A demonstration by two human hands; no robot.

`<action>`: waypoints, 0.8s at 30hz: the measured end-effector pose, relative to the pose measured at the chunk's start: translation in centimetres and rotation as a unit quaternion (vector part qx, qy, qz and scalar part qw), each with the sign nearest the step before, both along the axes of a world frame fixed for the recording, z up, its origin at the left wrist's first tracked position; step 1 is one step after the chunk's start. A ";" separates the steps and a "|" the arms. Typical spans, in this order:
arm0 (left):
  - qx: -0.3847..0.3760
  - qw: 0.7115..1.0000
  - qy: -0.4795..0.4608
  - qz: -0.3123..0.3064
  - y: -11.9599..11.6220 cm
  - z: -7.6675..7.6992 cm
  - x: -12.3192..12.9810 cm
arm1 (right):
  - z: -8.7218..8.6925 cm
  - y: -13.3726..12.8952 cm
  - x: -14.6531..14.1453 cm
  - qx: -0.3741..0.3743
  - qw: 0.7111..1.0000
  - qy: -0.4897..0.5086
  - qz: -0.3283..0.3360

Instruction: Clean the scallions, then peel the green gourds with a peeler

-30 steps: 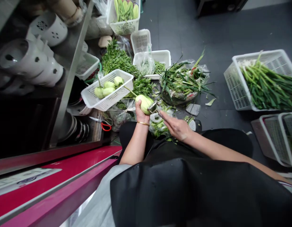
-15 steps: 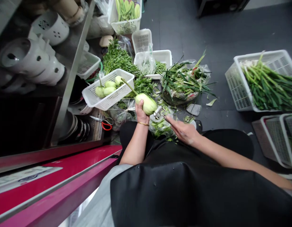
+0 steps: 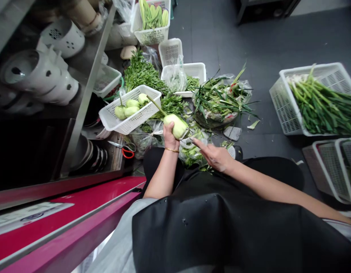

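Note:
A pale green, rounded gourd (image 3: pixel 177 126) with a long stem is gripped in my left hand (image 3: pixel 170 137), its stem pointing up and left. My right hand (image 3: pixel 217 155) is closed round a peeler (image 3: pixel 187 134), whose head lies against the gourd's lower right end. Most of the peeler's handle is hidden by my fingers. Below both hands a plastic bag (image 3: pixel 192 153) holds green peelings and leaves. Left of the gourd, a white basket (image 3: pixel 144 116) contains several similar gourds (image 3: pixel 131 110).
Scissors with red handles (image 3: pixel 127 152) lie on the shelf edge at left. A bag of leafy trimmings (image 3: pixel 221 100) stands ahead on the dark floor. A basket of green onions (image 3: pixel 287 117) is at right. Leafy greens (image 3: pixel 143 74) are piled behind the gourd basket.
My right hand has moved left, bringing the peeler from beside the gourd onto its end. My left hand holds the gourd in nearly the same place.

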State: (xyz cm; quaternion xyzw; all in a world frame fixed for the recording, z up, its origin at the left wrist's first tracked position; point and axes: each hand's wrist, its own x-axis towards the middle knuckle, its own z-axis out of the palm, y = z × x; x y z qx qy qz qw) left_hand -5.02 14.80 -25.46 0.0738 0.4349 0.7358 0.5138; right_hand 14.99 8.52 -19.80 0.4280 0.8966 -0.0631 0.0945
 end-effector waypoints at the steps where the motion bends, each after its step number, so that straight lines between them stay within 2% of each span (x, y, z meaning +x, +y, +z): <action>1: -0.017 1.000 -0.014 0.007 0.1 -0.1 -0.2 | -1.2 -0.7 1.3 -0.016 0.999 -0.031 -0.006; 3: -0.036 0.998 -0.039 0.017 0.3 -0.2 -0.6 | -2.8 -2.0 4.0 -0.039 0.996 -0.073 -0.016; 4: -0.039 0.998 -0.049 0.018 0.4 -0.2 -0.7 | -2.8 -2.3 4.9 -0.039 0.996 -0.081 -0.019; 6: -0.042 0.997 -0.055 0.020 0.4 -0.2 -0.7 | -1.9 -2.1 5.1 -0.015 0.998 -0.062 -0.013; 9: -0.057 0.997 -0.049 0.017 0.2 -0.2 -0.5 | 0.4 -0.4 1.7 0.036 0.999 -0.002 0.024; 11: -0.056 0.998 -0.041 0.009 0.1 -0.2 -0.3 | 0.8 0.7 -0.8 0.051 0.997 0.019 0.055; 13: -0.041 0.999 -0.036 0.001 0.0 -0.2 -0.4 | -0.3 1.0 -1.3 0.045 0.996 0.017 0.069; 14: -0.031 0.999 -0.037 0.000 0.0 -0.1 -0.6 | -1.3 0.8 -0.6 0.033 0.997 0.007 0.063; 16: -0.008 0.999 -0.047 -0.003 -0.2 0.1 -1.0 | -3.1 -0.2 2.4 -0.004 0.999 -0.021 0.025; 18: 0.023 0.998 -0.057 -0.032 -0.5 0.5 -1.5 | -3.9 -1.1 5.8 -0.041 0.999 -0.015 -0.027; 19: 0.042 0.996 -0.059 -0.060 -0.7 0.7 -1.6 | -3.5 -1.3 7.0 -0.053 0.997 0.016 -0.045; 21: 0.080 0.987 -0.057 -0.123 -1.1 1.1 -1.7 | -1.3 -0.5 7.5 -0.066 0.988 0.125 -0.056; 24: 0.116 0.976 -0.034 -0.179 -1.5 1.1 -1.0 | 3.9 2.5 3.6 -0.070 0.961 0.265 -0.046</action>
